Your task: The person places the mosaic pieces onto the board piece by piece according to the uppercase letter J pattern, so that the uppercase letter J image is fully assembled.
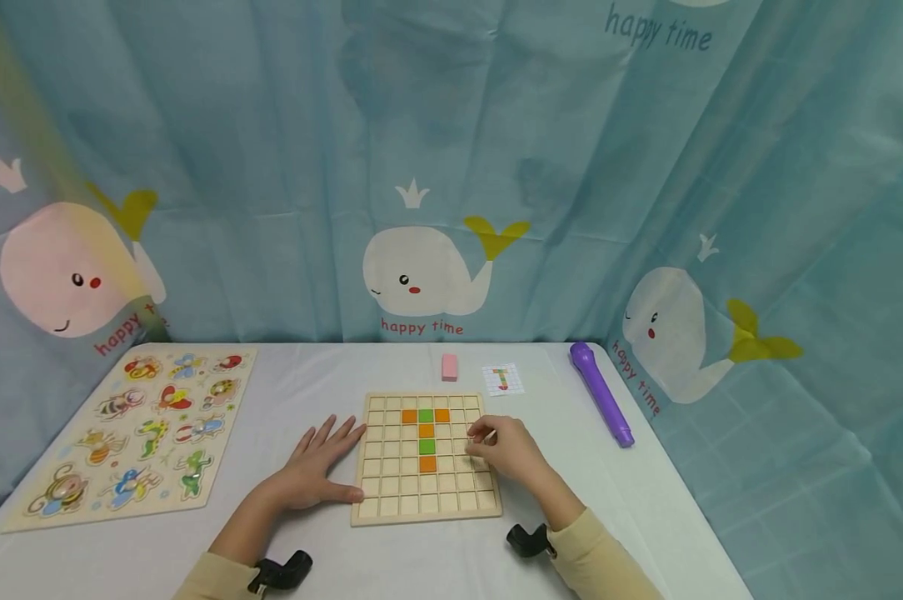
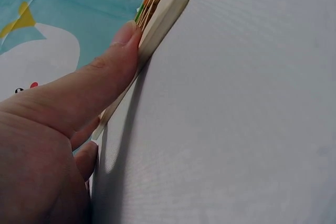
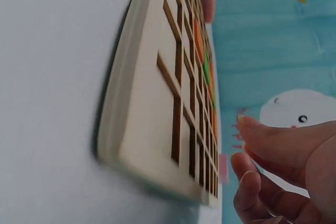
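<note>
A wooden grid board (image 1: 391, 507) lies on the table, with several orange and green square tiles (image 1: 426, 447) set in a T shape. My left hand (image 1: 312, 471) is at its left side, fingers spread and fairly straight. The left thumb (image 2: 113, 59) touches the board's edge (image 2: 167, 17) in the left wrist view. Over the right edge of the board is my right hand (image 1: 507, 450), its fingers loosely bent. In the right wrist view, a gap shows between the right thumb (image 3: 273, 142) and the forefinger, with nothing visible in it.
Behind the board lie a pink block (image 1: 449, 367) and a small card (image 1: 503, 379) with a coloured tile pattern. A purple stick-like object (image 1: 601, 394) lies at the right. The left of the table holds a wooden insect puzzle (image 1: 230, 417). A whale-print curtain (image 1: 286, 208) surrounds the table.
</note>
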Available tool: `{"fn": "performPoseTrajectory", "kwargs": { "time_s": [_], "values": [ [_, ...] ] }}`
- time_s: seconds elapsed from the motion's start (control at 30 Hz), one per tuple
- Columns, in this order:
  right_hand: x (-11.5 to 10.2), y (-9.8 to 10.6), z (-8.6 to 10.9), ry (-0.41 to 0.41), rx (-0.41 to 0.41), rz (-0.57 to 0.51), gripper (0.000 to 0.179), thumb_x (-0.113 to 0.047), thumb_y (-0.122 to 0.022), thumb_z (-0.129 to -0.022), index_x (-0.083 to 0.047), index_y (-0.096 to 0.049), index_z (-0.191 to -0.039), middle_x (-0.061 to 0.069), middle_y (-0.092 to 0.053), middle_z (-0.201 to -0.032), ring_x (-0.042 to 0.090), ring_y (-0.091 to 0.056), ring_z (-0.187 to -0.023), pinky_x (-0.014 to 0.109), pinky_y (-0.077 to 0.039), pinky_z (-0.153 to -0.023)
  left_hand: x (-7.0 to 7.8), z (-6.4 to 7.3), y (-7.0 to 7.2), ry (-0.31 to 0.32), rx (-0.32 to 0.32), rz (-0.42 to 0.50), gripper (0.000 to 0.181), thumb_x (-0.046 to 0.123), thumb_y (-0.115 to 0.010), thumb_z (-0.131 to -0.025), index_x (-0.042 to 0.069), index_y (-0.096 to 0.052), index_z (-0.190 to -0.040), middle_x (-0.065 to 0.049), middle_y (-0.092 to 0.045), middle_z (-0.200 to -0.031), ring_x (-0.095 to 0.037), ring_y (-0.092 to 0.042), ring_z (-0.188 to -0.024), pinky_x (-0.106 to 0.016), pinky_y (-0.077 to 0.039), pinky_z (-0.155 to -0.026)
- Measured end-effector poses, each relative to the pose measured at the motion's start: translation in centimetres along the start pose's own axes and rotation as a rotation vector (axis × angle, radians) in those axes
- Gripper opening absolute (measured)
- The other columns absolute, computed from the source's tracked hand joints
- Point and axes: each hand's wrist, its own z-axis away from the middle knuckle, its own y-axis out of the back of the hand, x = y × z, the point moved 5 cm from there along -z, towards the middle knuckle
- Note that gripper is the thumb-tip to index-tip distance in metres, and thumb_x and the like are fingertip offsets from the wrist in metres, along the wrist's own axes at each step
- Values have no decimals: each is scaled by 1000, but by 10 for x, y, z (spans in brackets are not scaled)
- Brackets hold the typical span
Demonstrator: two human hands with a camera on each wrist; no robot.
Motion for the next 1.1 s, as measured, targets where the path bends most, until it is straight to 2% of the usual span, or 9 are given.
{"fn": "performPoseTrajectory", "kwargs": {
  "time_s": [0.33,0.53,0.63,0.9,1.1],
  "values": [
    [28,26,11,-76,81,22,17,-17,-81,-86,-12,-75,-101,-5,-71,-87,12,-59,-72,26,-50,-58,3,1,2,-14,13,3,117,66,-83,-66,13,-34,-158,-18,-23,-167,-46,-2,-154,-65,4,-122],
    [43,39,13,-146,136,34,20,-16,-83,-84,-10,-75,-101,-2,-72,-89,12,-60,-66,27,-50,-55,2,2,2,-22,16,-1,116,66,-82,-67,12,-34,-158,-18,-23,-167,-47,-2,-154,-65,3,-122],
    [53,44,15,-183,165,68,23,-17,-84,-82,-9,-75,-101,-1,-71,-89,11,-57,-69,28,-48,-57,2,1,1,-22,13,1,116,66,-82,-67,13,-34,-159,-18,-23,-167,-47,-2,-154,-65,3,-122],
    [65,48,16,-241,165,129,27,-21,-87,-78,-7,-75,-98,1,-70,-90,15,-63,-80,33,-54,-69,0,1,0,-15,12,1,117,68,-81,-66,15,-33,-159,-16,-22,-167,-46,-1,-155,-65,4,-122],
    [69,46,15,-274,151,148,21,-22,-87,-79,-10,-72,-88,-1,-63,-78,16,-56,-72,28,-46,-61,1,2,0,-13,9,5,117,67,-82,-67,15,-33,-159,-16,-22,-168,-45,-1,-155,-65,4,-122]
  ]
}}
